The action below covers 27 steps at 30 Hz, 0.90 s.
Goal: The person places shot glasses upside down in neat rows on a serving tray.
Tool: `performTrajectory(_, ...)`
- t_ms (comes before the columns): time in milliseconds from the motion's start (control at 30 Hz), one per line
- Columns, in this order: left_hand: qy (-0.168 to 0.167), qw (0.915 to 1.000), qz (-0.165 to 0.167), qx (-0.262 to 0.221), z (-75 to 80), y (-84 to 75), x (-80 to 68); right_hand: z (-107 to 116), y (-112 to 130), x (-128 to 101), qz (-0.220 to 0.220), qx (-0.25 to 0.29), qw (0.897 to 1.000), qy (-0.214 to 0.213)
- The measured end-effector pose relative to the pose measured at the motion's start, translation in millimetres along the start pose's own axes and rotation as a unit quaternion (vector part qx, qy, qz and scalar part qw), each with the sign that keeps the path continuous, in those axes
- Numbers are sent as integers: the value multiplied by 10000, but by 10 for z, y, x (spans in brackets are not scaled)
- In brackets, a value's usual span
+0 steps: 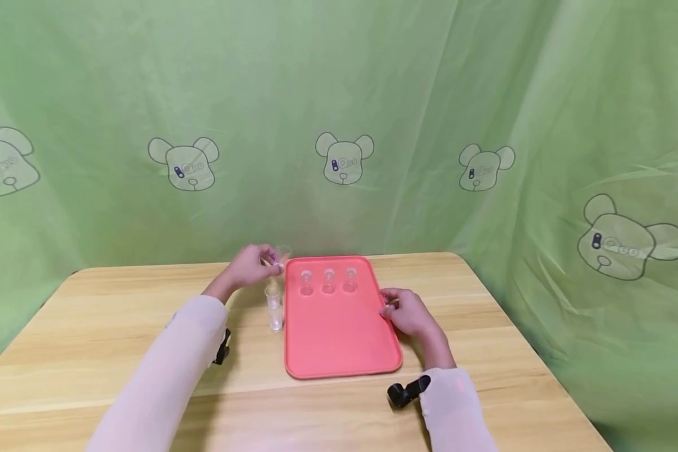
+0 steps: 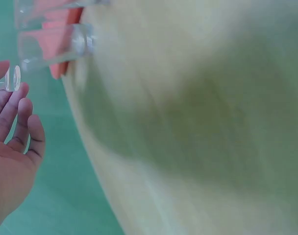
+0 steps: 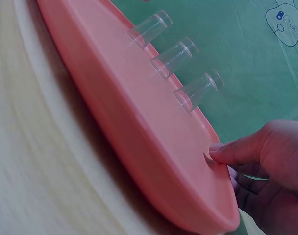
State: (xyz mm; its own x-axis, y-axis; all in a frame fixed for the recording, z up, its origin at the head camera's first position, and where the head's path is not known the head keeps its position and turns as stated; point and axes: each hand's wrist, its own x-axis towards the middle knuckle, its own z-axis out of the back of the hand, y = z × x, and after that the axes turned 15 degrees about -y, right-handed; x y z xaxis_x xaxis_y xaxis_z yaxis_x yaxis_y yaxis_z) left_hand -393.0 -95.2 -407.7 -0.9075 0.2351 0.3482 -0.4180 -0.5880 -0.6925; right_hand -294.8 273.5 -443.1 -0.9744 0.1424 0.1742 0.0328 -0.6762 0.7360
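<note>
At the far left corner of a red tray (image 1: 341, 339), my left hand (image 1: 251, 265) pinches a clear shot glass (image 1: 283, 253) near its thick base, its wide mouth upward. In the left wrist view that glass's base (image 2: 13, 78) shows between thumb and fingertips. My right hand (image 1: 408, 312) grips the tray's right edge, thumb (image 3: 225, 152) over the rim and fingers outside. Three clear shot glasses (image 1: 329, 281) stand mouth-down in a row across the tray's far end. Two more, a farther glass (image 1: 273, 296) and a nearer glass (image 1: 276, 321), stand upright on the table left of the tray.
The wooden table (image 1: 248, 408) carries the tray near its far edge. A green cloth (image 1: 339, 81) with bear-head prints hangs behind the table and along its right side. Black wrist devices show at the left cuff (image 1: 223, 347) and right cuff (image 1: 409, 390).
</note>
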Motion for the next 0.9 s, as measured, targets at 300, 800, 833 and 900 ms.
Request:
performTrajectory(300,171,9985,-524,37,15,-318,98,-10,-23,13,10,-44,10000,-52)
performTrajectory(800,494,9941,-932,-267,-138,-665,151,-22,-38,8,200,-133,9997,-80)
performTrajectory(833,505,9936,-972,-257,-152,-684,150,-25,-36,11,191,-140,9997,-78)
performTrajectory(900,514,9929,-1050,-223,-182,-719,148,-31,-35,16,154,-141,9997,-83)
